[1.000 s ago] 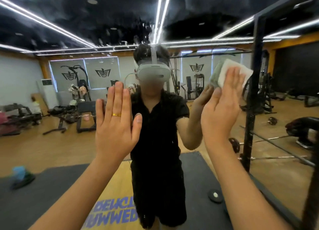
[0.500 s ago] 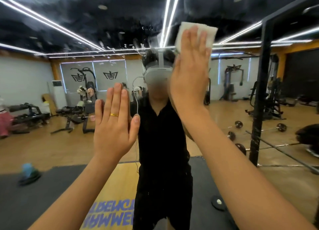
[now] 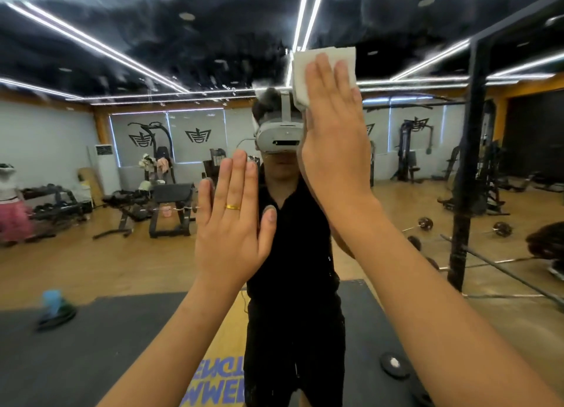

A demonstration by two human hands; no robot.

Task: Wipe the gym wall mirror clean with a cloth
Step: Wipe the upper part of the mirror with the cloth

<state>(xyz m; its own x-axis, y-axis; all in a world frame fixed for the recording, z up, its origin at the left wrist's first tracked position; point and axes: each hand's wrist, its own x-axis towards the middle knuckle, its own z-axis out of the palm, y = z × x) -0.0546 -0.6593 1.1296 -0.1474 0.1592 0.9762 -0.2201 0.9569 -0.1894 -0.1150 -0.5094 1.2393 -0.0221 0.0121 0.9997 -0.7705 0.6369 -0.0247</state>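
Pressing the white cloth [image 3: 346, 60] flat against the mirror [image 3: 137, 49], the right hand [image 3: 332, 150] has its fingers straight and close together, spread over the cloth rather than curled around it. The cloth sits high on the glass, right of centre, just above the reflected head. The left hand [image 3: 232, 223] is raised lower and to the left, fingers also straight and together, holding nothing. It looks braced on the glass, though whether the palm truly touches is hard to tell. Specks and streaks [image 3: 213, 86] show on the upper glass left of the cloth, so that is likely where work is still needed. To do this pass well, put even pressure through the whole palm so the cloth cannot slip out, sweep in overlapping strokes toward those streaks, and avoid leaving fresh prints with the bare left hand.
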